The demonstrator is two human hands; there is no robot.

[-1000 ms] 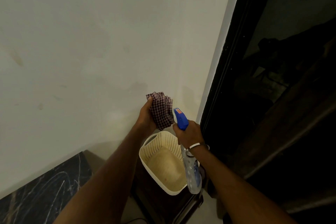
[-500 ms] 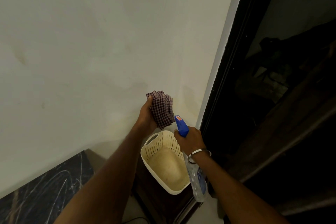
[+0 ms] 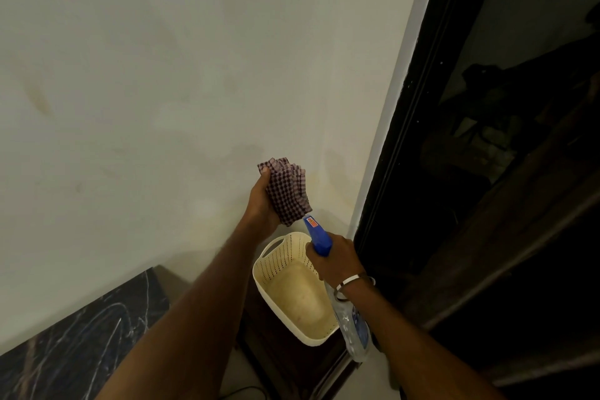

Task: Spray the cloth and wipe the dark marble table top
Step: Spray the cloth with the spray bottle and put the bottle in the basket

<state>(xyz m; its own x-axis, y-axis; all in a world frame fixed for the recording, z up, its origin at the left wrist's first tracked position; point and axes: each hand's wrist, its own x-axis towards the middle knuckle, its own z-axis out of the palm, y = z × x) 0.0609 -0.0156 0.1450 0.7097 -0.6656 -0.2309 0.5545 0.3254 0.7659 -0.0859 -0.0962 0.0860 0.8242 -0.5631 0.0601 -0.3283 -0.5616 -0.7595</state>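
Holding a folded checked cloth [image 3: 287,193] up by the wall, the left hand [image 3: 261,201] grips it tight. The right hand [image 3: 336,258] squeezes a spray bottle [image 3: 319,237], nozzle almost touching the cloth. A cream basket [image 3: 292,289] sits below. The dark marble table top [image 3: 74,331] is low on the left.

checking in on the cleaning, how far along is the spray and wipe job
Done: the left hand holds the folded cloth up. In hand: the right hand aims the spray bottle at it. Left: wiping the marble table top, which the cloth is nowhere near.
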